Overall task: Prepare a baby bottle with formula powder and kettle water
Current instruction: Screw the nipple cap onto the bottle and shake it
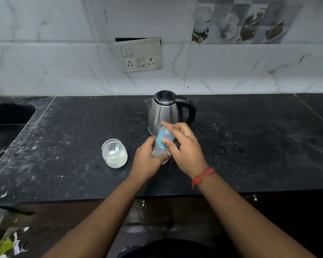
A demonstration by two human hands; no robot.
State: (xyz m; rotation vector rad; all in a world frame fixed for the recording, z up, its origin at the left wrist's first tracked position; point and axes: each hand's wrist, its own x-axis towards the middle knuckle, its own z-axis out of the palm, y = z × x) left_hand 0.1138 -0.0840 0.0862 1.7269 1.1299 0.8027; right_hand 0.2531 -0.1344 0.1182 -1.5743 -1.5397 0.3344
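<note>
A clear baby bottle (pixel 158 148) with a blue collar and a clear cap stands tilted on the black counter (pixel 250 146), in front of the steel kettle (pixel 164 112). My left hand (pixel 147 161) grips the bottle's body from the left. My right hand (pixel 185 148) grips the blue collar and cap at the top, thumb on the collar. An open glass jar of white formula powder (pixel 114 153), with a small pale green scoop inside, sits just left of my hands. The bottle's base is hidden behind my left hand.
A dark sink (pixel 6 125) is sunk into the counter at the far left. A switch and socket plate (pixel 138 54) hangs on the tiled wall behind the kettle. Scraps of litter (pixel 9 243) lie on the floor at lower left.
</note>
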